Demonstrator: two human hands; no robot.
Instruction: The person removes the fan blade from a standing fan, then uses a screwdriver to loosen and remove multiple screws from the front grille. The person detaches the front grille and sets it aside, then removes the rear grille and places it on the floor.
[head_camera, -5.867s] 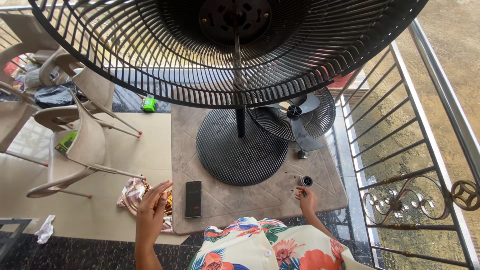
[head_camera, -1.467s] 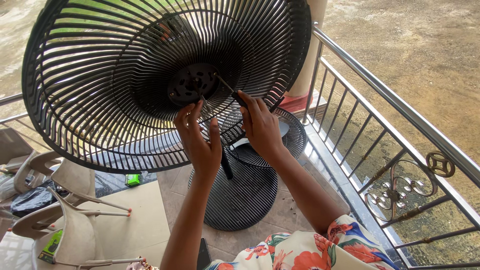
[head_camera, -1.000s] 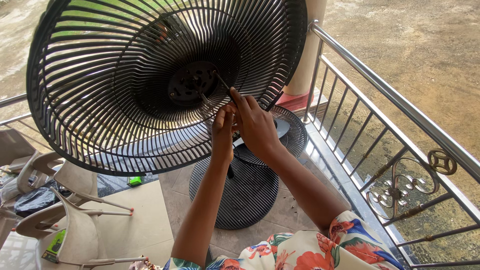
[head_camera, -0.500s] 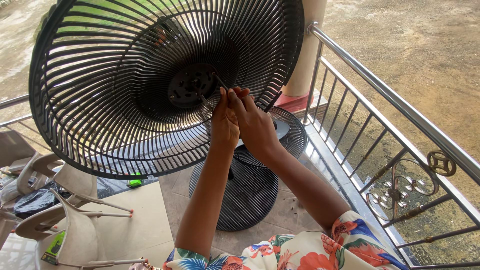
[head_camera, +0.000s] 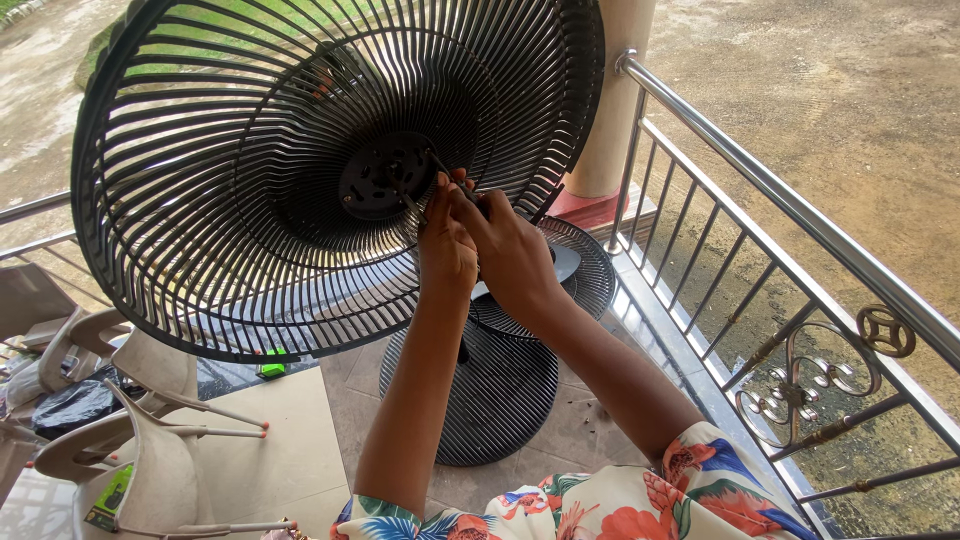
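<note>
A black standing fan's rear grille (head_camera: 250, 190) fills the upper left, its round motor hub (head_camera: 385, 178) in the middle. A thin black screwdriver (head_camera: 445, 172) angles into the hub. My right hand (head_camera: 510, 255) grips its handle. Beside it my left hand (head_camera: 445, 250) presses against the same handle, fingers closed around it. Below stand the fan's round black base (head_camera: 490, 390) and pole. The detached front grille with the blade (head_camera: 575, 275) lies behind my right hand on the floor.
A steel balcony railing (head_camera: 800, 220) runs along the right, with a pillar (head_camera: 615, 90) at its far end. Beige plastic chairs (head_camera: 140, 420) are stacked at the lower left. A small green box (head_camera: 270, 365) lies on the floor. Small screws (head_camera: 598, 408) sit on the tile.
My left hand left the hub and closed in beside my right hand on the screwdriver. Earlier my hands were down at the floor tile.
</note>
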